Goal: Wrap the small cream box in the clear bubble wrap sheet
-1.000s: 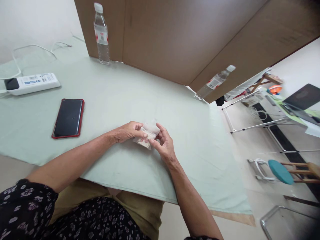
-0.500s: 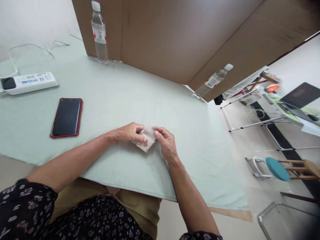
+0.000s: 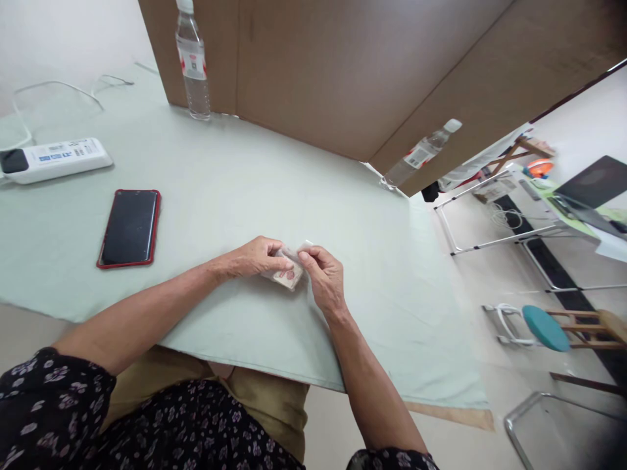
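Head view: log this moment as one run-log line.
left hand: holds small clear packet | right hand: pinches packet's top edge | packet: low over green tablecloth | phone: lies left, untouched

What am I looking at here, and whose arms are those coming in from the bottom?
There is no machine in this scene. A person wears a camera on the head, so this single picture looks forward and down along their own two bare arms. The left hand and right hand meet over a table covered in pale green cloth, and together they hold a small clear packet with something pale and reddish inside; what exactly it is cannot be told. Further left on the cloth lie a dark phone in a red case and a white power strip. A water bottle stands at the back against a brown board.
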